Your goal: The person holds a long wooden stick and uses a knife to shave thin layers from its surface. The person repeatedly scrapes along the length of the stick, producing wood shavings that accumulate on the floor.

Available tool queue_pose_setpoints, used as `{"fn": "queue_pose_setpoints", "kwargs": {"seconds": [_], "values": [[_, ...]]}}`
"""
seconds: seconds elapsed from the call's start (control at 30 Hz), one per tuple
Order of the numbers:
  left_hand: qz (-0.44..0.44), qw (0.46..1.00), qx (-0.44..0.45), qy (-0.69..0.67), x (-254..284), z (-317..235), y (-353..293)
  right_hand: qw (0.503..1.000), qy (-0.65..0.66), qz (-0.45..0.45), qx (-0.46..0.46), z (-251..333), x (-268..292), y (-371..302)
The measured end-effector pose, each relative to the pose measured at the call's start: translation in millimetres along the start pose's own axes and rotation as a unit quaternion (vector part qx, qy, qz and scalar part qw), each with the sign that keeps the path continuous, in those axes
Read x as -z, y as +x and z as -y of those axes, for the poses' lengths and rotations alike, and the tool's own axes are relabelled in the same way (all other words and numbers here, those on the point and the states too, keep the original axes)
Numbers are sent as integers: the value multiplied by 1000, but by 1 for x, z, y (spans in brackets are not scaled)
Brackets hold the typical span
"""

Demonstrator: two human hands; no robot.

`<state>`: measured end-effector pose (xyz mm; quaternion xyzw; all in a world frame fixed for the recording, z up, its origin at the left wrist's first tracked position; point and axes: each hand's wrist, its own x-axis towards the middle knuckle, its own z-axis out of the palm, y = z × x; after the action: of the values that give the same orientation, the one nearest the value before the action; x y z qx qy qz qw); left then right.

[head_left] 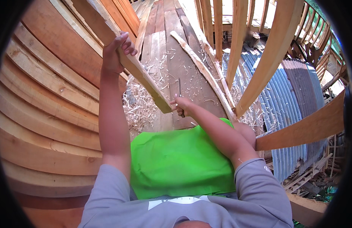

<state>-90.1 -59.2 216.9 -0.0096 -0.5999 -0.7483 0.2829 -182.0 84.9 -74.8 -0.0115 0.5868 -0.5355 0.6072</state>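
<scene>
A long wooden board (140, 74) slants from the upper left down to the middle of the view. My left hand (119, 51) is closed round it, higher up along its length. The board's lower end has a greenish-yellow face. Right beside that end is my right hand (182, 106), closed on a knife (179, 86) whose narrow blade points away from me. Its fingertips are very near the board's end; whether they touch I cannot tell. A bright green cloth (179, 163) covers my lap under both forearms.
Curly wood shavings (140, 110) lie heaped on the plank floor (159, 45). Two pale stripped poles (202, 68) lie along the right. A plank wall (50, 95) closes the left side. At right stand railing slats (265, 57), with a corrugated metal roof (286, 110) below.
</scene>
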Motion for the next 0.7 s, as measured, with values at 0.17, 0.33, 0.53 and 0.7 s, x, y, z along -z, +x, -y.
{"fn": "queue_pose_setpoints", "kwargs": {"seconds": [0.17,0.33,0.53,0.7], "values": [[-68,991,-42,105,-18,-8,-12,999,0,-49,14,-1,8,9],[-118,980,-63,149,-15,41,-43,994,-7,-84,71,10,19,0],[-166,963,-115,178,8,91,-84,972,-116,-124,165,19,18,8],[-160,965,-144,147,39,95,-106,974,-116,-36,189,18,-3,-2]]}}
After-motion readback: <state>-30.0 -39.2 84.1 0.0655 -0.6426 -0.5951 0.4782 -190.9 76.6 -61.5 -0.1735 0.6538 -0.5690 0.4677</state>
